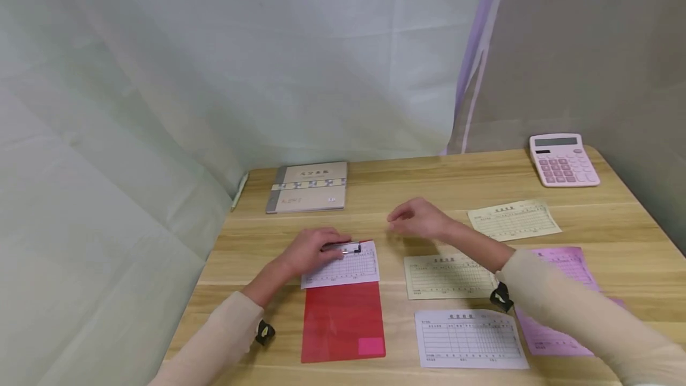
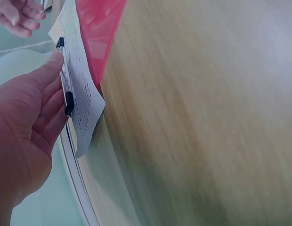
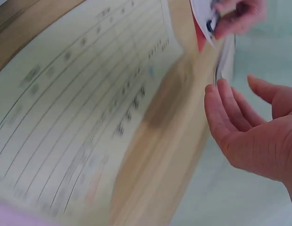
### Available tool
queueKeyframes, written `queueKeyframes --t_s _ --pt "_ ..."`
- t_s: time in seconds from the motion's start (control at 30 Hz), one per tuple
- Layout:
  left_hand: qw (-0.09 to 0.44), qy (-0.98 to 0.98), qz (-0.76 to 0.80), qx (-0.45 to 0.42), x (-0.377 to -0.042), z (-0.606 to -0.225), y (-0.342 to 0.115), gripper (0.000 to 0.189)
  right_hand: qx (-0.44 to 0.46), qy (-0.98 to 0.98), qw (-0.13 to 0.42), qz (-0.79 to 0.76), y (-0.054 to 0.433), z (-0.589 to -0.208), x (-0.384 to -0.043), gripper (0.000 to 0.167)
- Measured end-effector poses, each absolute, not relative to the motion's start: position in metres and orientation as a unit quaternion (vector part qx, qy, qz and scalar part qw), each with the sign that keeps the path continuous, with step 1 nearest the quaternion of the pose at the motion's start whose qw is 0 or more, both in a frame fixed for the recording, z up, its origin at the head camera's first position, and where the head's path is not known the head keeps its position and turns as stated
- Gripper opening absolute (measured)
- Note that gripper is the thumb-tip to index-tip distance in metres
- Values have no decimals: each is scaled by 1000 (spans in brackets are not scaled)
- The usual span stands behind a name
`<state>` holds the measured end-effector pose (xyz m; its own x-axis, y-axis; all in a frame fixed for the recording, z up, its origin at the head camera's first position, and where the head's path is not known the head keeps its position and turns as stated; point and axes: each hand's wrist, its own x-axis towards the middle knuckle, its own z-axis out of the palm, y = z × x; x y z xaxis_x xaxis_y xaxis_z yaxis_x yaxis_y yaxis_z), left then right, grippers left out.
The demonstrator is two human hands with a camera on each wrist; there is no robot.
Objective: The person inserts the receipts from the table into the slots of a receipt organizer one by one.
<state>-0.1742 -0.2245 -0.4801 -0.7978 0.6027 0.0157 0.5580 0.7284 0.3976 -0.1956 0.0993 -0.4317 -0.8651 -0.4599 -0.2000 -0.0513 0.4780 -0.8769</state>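
A red clipboard (image 1: 343,320) lies on the wooden table, with a white printed form (image 1: 351,270) over its upper part. At its top edge my left hand (image 1: 313,250) grips the metal clip (image 1: 343,248), thumb on the near side and fingers behind, as the left wrist view shows with the clip's black ends (image 2: 69,103). My right hand (image 1: 420,219) is in the air right of the clipboard, above the table; its fingers (image 3: 226,106) are loosely bent with nothing between them. Below that hand lies a pale yellow form (image 1: 450,277).
Nearer me is another white form (image 1: 471,338). Pink forms (image 1: 552,332) lie partly under my right forearm, and a second yellow form (image 1: 514,220) is beyond it. A notebook (image 1: 311,186) and a pen (image 1: 240,191) are at the back left, a pink calculator (image 1: 563,159) at the back right.
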Motion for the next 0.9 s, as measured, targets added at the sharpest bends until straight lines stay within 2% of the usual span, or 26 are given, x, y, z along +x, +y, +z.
queueKeyframes --t_s 0.1,0.23,0.5,0.77,0.9 --pt "73 927 219 296 -176 -482 -225 47 -196 836 196 -473 124 -426 -193 34" --pt "87 919 256 286 -177 -484 -226 47 -232 814 207 -490 161 -421 -187 40" --pt "94 902 304 291 -179 -489 -231 50 -244 830 185 -467 221 -425 -171 45" --pt "94 900 319 282 -180 -493 -233 49 -242 853 151 -437 258 -440 -154 40" --pt "96 903 315 275 -179 -494 -233 50 -245 871 112 -411 266 -447 -146 36"
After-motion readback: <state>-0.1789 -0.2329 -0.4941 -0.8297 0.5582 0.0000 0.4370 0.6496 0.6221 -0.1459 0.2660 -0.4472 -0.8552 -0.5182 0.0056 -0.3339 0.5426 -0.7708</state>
